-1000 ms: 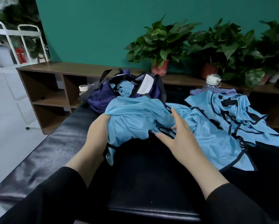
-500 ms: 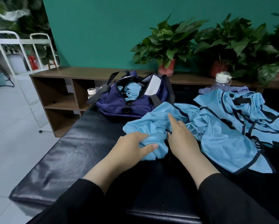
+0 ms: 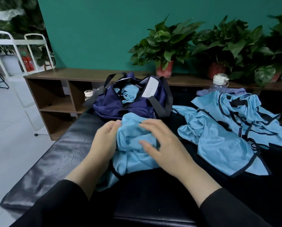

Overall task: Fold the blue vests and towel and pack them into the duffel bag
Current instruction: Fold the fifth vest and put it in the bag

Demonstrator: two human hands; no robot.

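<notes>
A bunched blue vest (image 3: 132,145) lies on the black padded bench (image 3: 58,161) in front of me. My left hand (image 3: 104,141) holds its left side with curled fingers. My right hand (image 3: 159,145) rests on top of the bundle, fingers bent over the cloth. Just behind stands the navy duffel bag (image 3: 130,107), open, with a rolled blue vest (image 3: 128,95) inside. A loose heap of blue vests (image 3: 227,128) with black trim is spread out on the right of the bench.
A clear water bottle (image 3: 220,82) with a white cap stands behind the heap, beside a purple cloth (image 3: 204,92). A brown shelf unit (image 3: 55,95) with potted plants (image 3: 166,46) runs along the green wall. A small white-capped jar (image 3: 88,94) sits left of the bag.
The vest has been pulled apart from the heap on the right and gathered into a tighter bundle in front of the bag. Both hands have closed in around it.
</notes>
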